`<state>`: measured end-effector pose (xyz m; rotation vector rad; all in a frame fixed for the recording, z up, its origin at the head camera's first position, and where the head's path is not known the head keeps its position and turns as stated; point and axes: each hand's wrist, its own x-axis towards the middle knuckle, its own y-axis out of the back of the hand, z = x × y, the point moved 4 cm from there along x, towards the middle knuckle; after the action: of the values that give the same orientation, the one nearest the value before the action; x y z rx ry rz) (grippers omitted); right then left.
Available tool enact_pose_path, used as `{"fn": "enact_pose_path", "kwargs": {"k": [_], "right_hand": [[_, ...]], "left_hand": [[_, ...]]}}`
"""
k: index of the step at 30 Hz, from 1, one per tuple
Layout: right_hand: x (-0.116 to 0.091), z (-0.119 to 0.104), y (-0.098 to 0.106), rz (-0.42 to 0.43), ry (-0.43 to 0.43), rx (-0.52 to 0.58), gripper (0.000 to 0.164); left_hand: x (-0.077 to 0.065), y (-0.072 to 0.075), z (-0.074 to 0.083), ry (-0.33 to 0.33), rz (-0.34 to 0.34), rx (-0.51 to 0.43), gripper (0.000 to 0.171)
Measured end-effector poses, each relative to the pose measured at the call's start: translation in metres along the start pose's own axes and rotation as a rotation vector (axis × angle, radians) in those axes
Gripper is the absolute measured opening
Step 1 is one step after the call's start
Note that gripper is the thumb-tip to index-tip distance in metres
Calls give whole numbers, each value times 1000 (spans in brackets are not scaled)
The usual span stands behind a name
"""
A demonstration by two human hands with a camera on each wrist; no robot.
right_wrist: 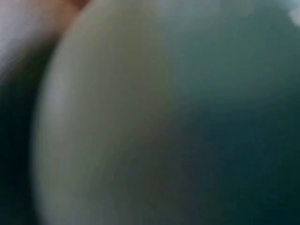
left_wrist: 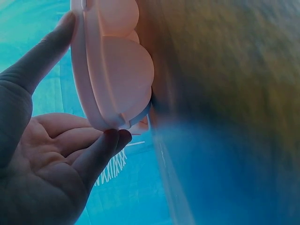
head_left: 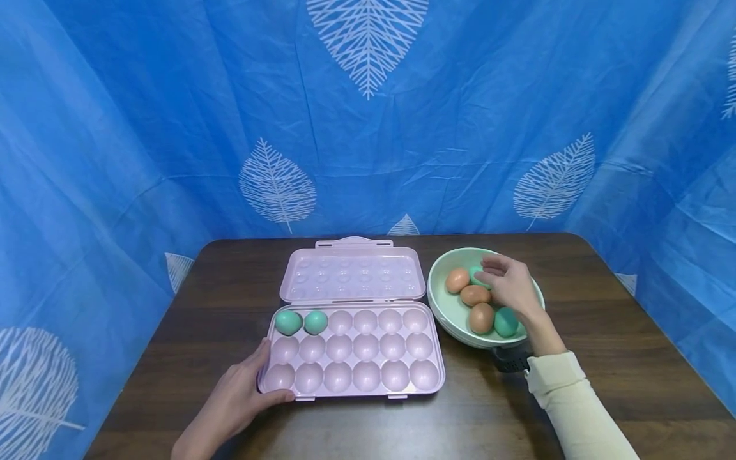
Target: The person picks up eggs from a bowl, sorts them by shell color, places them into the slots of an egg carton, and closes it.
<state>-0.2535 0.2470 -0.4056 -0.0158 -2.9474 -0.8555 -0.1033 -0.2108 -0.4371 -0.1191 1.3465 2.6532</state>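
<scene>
A pink plastic egg carton (head_left: pixel 351 390) lies with its lid (head_left: pixel 351 281) folded back; two green eggs (head_left: pixel 288 322) sit in the far-left cups. My left hand (head_left: pixel 236 390) grips the near-left corner, thumb on the front edge and fingers along the left side. In the left wrist view, fingertips (left_wrist: pixel 68 23) touch the carton's rim. Over the pale green bowl (head_left: pixel 439 306) is my right hand (head_left: pixel 512 284), its fingers loosely extended beside a green egg (head_left: pixel 477 276) partly hidden by them. Brown eggs (head_left: pixel 481 317) and another green egg (head_left: pixel 506 322) lie in the bowl.
The dark wooden table (head_left: pixel 356 428) carries the carton, with the bowl close against its right side. A blue curtain (head_left: pixel 368 160) with white leaf prints stands behind and along both sides. The right wrist view is too blurred for detail.
</scene>
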Motion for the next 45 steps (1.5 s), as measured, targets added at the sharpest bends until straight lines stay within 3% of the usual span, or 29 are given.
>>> {"fn": "enact_pose_path", "kwargs": {"k": [9,19,35,45], "right_hand": [[9,12,-7,26,16,-102,47],[15,13,-15,-34,55,-262,50],[19,17,-24,-93,73,-325,45],[14,10,-23,-34,103,-313,43]], "left_hand": [[0,0,0,-4,8,2,117],[0,-1,-1,-6,11,2,116],[1,-2,-3,20,-4,16,117],[3,-3,-2,24,-11,27,118]]}}
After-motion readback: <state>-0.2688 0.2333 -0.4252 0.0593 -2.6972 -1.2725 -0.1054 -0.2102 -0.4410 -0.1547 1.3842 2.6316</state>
